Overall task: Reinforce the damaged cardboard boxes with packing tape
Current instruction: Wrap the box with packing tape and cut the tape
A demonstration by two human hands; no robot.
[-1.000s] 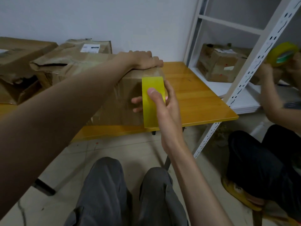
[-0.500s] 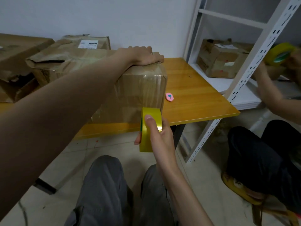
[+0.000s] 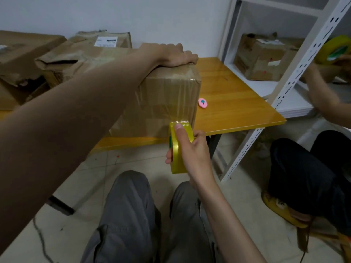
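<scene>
A brown cardboard box [image 3: 163, 103] stands on the yellow wooden table [image 3: 235, 95] near its front edge. My left hand [image 3: 171, 55] presses flat on the box's top right corner. My right hand [image 3: 191, 150] grips a yellow roll of packing tape [image 3: 179, 149], thumb on the rim, below the table edge. A clear strip of tape [image 3: 183, 103] runs from the roll up the box's front face to its top edge.
A pink cutter [image 3: 202, 103] lies on the table right of the box. Crumpled boxes [image 3: 62, 59] crowd the table's left. A white shelf rack [image 3: 296, 63] holds another box [image 3: 266, 57]. A second person [image 3: 311, 168] sits at right, holding a tape roll [image 3: 336, 49].
My right hand has pulled the roll down the box's front face to below the table edge, laying tape as it went. The pink cutter came into sight. My left hand stayed put.
</scene>
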